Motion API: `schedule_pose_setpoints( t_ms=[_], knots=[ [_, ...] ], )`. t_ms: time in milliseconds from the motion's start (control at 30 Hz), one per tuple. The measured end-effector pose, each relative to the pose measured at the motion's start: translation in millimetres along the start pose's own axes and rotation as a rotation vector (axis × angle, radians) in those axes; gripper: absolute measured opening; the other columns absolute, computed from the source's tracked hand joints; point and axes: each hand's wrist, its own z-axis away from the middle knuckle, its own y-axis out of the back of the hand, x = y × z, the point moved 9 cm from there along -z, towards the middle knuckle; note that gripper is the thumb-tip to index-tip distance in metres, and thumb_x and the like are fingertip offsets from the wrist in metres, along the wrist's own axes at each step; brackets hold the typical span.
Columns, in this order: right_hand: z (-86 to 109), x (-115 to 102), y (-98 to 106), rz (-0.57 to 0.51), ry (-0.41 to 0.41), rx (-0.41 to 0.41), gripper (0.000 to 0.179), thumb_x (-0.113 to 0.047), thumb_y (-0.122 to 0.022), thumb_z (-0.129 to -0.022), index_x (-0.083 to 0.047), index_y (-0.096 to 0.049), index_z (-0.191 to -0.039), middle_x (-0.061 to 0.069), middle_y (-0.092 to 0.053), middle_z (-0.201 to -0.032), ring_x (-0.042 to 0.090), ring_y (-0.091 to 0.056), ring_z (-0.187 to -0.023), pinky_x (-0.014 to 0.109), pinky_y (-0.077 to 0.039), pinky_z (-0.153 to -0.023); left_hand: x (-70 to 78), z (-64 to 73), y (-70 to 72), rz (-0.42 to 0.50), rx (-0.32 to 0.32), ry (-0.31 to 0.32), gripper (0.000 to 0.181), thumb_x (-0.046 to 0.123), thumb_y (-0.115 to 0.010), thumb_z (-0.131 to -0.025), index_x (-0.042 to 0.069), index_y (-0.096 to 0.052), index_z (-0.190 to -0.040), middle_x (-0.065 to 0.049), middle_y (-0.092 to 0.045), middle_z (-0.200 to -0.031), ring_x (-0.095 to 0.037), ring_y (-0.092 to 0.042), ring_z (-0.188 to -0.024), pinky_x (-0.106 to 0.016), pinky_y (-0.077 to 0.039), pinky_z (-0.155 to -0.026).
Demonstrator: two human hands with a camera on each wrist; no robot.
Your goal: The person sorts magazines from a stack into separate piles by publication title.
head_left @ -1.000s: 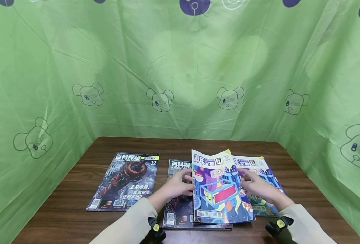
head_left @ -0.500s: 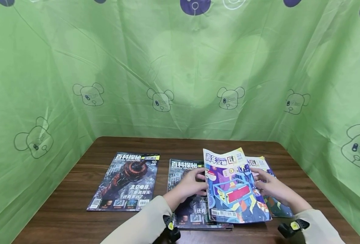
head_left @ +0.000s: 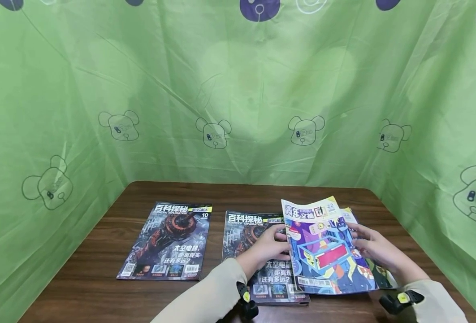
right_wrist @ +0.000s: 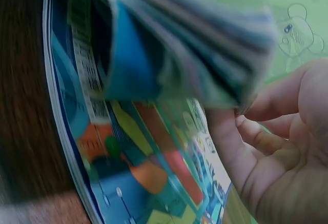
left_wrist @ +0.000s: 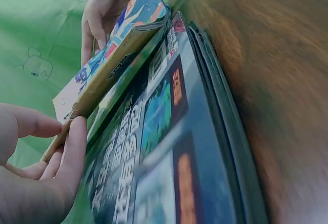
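A colourful magazine [head_left: 328, 255] with a blue, purple and red cover is held between both hands. My left hand [head_left: 267, 246] pinches its spine side; the left wrist view shows thumb and fingers on the yellowish spine [left_wrist: 102, 78]. My right hand [head_left: 377, 251] grips the opposite edge, where the page edges [right_wrist: 205, 44] look fanned in the right wrist view. Tilted, the magazine overlaps a dark science magazine [head_left: 276, 280] lying on a small pile at the centre. Beneath it to the right lies another colourful magazine [head_left: 383, 274], mostly covered.
Another dark science magazine [head_left: 167, 242] lies alone on the left side of the brown wooden table [head_left: 88, 264]. Green cloth [head_left: 258, 103] with bear drawings hangs around the table's back and sides. Each wrist carries a black camera [head_left: 248, 305].
Both hands have carried the colourful magazine to the right, uncovering more of the dark middle magazine and covering more of the colourful one on the right. The left dark magazine stays in place.
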Motion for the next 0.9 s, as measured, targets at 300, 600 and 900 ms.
schedule_pose_setpoints(
  t_ms=[300, 600, 900],
  knots=[
    [3.5, 16.2, 20.4, 0.020, -0.058, 0.048, 0.063, -0.006, -0.041, -0.104, 0.009, -0.009, -0.155, 0.039, -0.039, -0.136, 0.026, -0.064, -0.097, 0.040, -0.058, -0.077, -3.9, -11.1, -22.9, 0.048, 0.022, 0.014, 0.074, -0.016, -0.064, -0.083, 0.002, -0.039, -0.149, -0.012, -0.054, -0.110, -0.026, -0.068, -0.081, -0.037, -0.062, -0.070],
    [6.4, 28.0, 35.5, -0.041, -0.039, 0.068, 0.062, -0.007, -0.041, -0.104, 0.008, -0.009, -0.155, 0.011, -0.062, -0.114, 0.025, -0.068, -0.087, 0.041, -0.060, -0.072, -4.0, -12.7, -42.7, 0.125, 0.025, 0.012, 0.072, -0.019, -0.064, -0.081, 0.001, -0.042, -0.147, -0.013, -0.054, -0.114, -0.028, -0.067, -0.082, -0.038, -0.062, -0.073],
    [7.8, 38.6, 50.4, -0.017, -0.039, 0.120, 0.063, -0.007, -0.043, -0.104, 0.008, -0.010, -0.155, 0.013, -0.058, -0.120, 0.023, -0.068, -0.086, 0.040, -0.060, -0.072, -9.2, -15.0, -55.1, 0.134, 0.026, 0.020, 0.067, -0.019, -0.060, -0.081, -0.004, -0.046, -0.145, -0.017, -0.055, -0.128, -0.027, -0.068, -0.088, -0.038, -0.061, -0.080]
  ],
)
